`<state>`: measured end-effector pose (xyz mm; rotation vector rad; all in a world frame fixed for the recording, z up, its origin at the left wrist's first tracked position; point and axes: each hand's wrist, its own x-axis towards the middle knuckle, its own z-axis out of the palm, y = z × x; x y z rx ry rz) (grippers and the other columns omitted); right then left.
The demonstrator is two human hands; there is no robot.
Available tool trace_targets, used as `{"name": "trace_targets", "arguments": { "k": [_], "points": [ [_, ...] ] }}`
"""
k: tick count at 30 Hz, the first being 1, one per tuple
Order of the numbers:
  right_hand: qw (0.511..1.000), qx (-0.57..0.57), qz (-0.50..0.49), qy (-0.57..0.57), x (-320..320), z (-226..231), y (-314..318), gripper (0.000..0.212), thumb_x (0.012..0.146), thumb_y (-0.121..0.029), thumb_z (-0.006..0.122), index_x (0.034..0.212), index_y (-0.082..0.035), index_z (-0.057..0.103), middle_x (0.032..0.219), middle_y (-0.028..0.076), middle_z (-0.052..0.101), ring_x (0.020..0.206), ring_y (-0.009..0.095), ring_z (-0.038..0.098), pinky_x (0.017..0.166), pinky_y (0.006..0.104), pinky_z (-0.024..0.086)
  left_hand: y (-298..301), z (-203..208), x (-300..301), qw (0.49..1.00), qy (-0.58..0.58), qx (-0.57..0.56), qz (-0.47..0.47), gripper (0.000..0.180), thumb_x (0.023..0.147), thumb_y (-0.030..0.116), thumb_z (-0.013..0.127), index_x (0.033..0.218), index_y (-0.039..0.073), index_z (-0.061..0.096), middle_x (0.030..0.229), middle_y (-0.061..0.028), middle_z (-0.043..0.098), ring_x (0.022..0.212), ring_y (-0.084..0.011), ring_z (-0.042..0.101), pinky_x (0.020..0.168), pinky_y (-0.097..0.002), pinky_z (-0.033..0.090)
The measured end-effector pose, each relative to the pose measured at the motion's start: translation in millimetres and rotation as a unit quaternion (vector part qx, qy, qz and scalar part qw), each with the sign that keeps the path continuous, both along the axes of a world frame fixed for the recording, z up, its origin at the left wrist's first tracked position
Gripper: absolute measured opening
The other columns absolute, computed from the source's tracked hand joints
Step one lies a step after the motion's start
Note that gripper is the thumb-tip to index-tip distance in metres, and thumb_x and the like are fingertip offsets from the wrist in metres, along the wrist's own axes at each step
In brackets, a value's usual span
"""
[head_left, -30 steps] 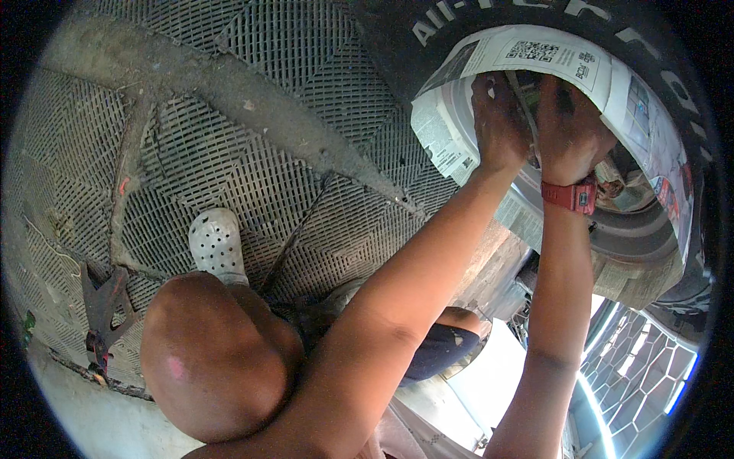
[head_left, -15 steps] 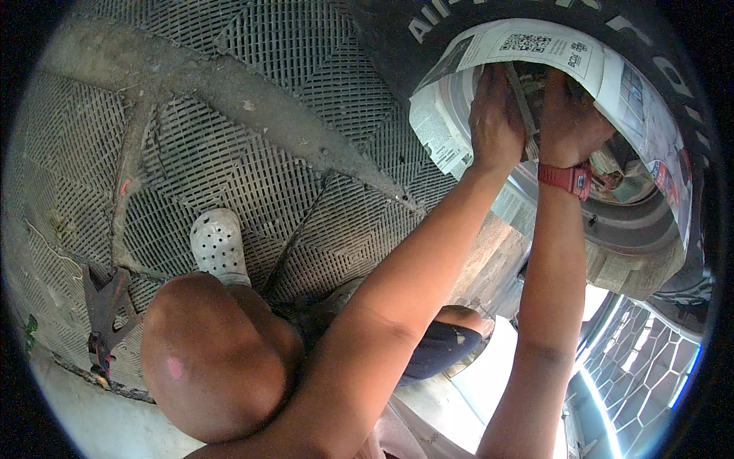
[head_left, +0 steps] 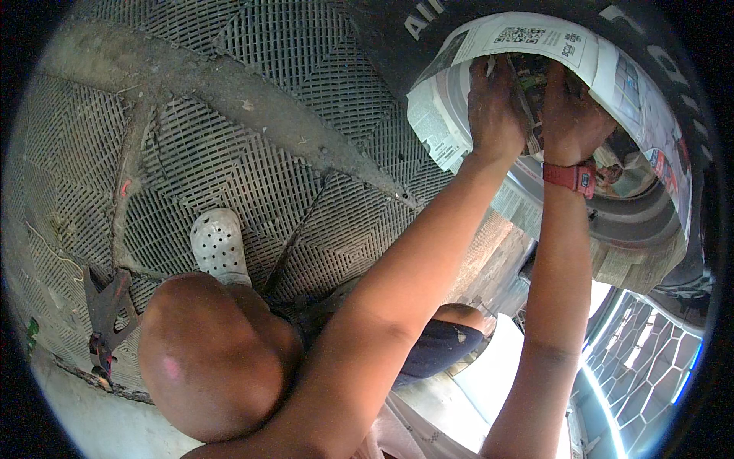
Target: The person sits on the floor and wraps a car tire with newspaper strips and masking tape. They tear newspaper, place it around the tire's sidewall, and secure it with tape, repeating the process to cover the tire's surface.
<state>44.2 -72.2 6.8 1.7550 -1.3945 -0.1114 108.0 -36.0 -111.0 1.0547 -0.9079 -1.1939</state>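
A black tire (head_left: 424, 50) with raised white lettering stands at the upper right, and newspaper sheets (head_left: 474, 47) are tucked around the edge of its grey wheel rim (head_left: 627, 218). Both my hands reach into the rim's hollow. My left hand (head_left: 497, 115) is closed at the rim's left side, a small white scrap of paper showing at its fingers. Beside it, my right hand (head_left: 575, 126) bends inward with its fingertips hidden in the dark hollow. Between the hands runs the edge of a printed paper sheet (head_left: 527, 99). A red watch (head_left: 569, 178) circles my right wrist.
Grey slatted floor mats (head_left: 229, 161) spread to the left, crossed by a dirty strip. My foot in a white clog (head_left: 218, 241) rests on them, below my bent knee (head_left: 214, 359). A dark metal bracket (head_left: 107, 317) lies at the far left. A honeycomb-patterned panel (head_left: 642, 367) is at the lower right.
The fingers of both hands have shifted slightly inside the rim, and my right wrist has moved a little to the right. The newspaper-lined wheel appears slightly higher in view.
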Motion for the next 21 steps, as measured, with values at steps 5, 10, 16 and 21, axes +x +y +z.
{"name": "trace_targets", "arguments": {
  "k": [5,10,16,21],
  "points": [
    [0.999,0.002,0.012,-0.03,10.0,5.1,0.2,0.043,0.09,-0.04,0.084,0.123,-0.013,0.08,0.12,0.013,0.08,0.108,0.037,0.075,0.097,0.05,0.058,-7.7,-6.3,5.7,0.999,0.014,-0.041,-0.03,0.06,0.092,0.001,0.061,0.151,-0.003,0.049,0.149,-0.0332,0.05,0.139,-0.0535,0.049,0.115,-0.0566,0.048],
    [1.0,-0.011,0.015,-0.002,9.4,4.6,0.9,0.052,0.091,-0.047,0.082,0.131,-0.015,0.076,0.123,0.013,0.078,0.111,0.04,0.074,0.099,0.054,0.056,-15.4,-5.2,4.8,0.995,-0.001,-0.099,0.023,0.066,0.087,-0.003,0.061,0.151,-0.009,0.047,0.142,-0.0349,0.051,0.127,-0.0555,0.054,0.105,-0.0582,0.049],
    [1.0,-0.015,0.021,0.007,11.7,8.0,7.2,0.05,0.091,-0.045,0.084,0.132,-0.017,0.076,0.121,0.013,0.079,0.111,0.039,0.074,0.101,0.0534,0.054,-6.1,-9.8,1.2,0.995,0.005,-0.102,-0.001,0.063,0.098,0.007,0.058,0.157,-0.005,0.043,0.154,-0.0333,0.046,0.141,-0.0537,0.047,0.118,-0.0557,0.044],
    [0.998,-0.063,-0.014,0.013,39.5,-4.5,7.4,0.038,0.087,-0.016,0.08,0.122,-0.002,0.074,0.115,0.021,0.075,0.106,0.042,0.07,0.097,0.0515,0.055,-3.6,-11.1,1.8,0.995,0.01,-0.101,-0.004,0.064,0.099,0.009,0.059,0.159,-0.005,0.04,0.158,-0.0324,0.042,0.142,-0.054,0.047,0.119,-0.0551,0.043]
  ]
}}
